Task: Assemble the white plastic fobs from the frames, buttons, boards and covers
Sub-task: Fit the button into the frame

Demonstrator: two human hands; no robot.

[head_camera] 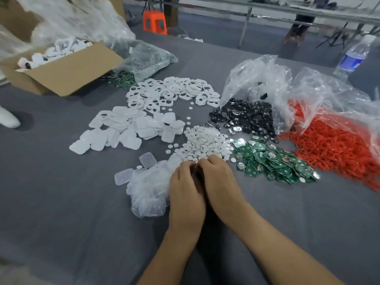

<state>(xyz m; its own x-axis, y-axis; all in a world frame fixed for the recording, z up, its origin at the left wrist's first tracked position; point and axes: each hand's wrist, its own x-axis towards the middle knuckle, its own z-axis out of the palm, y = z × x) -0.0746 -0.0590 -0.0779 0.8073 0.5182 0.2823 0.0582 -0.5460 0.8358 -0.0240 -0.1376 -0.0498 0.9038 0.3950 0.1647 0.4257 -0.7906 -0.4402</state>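
Bare forearms [257,239] rise from the lower frame. The left hand [186,190] and right hand [219,179] meet mid-frame, fingers [208,161] curled inward.

Grasp under left hand [186,194] seemingly hidden.

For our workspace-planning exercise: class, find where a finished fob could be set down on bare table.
Free: grey cloth left of the clear covers, this side of the cardboard box; also the near-right corner, this side of the green boards and red rings. Crowded: the middle, from the white frames to the boards.
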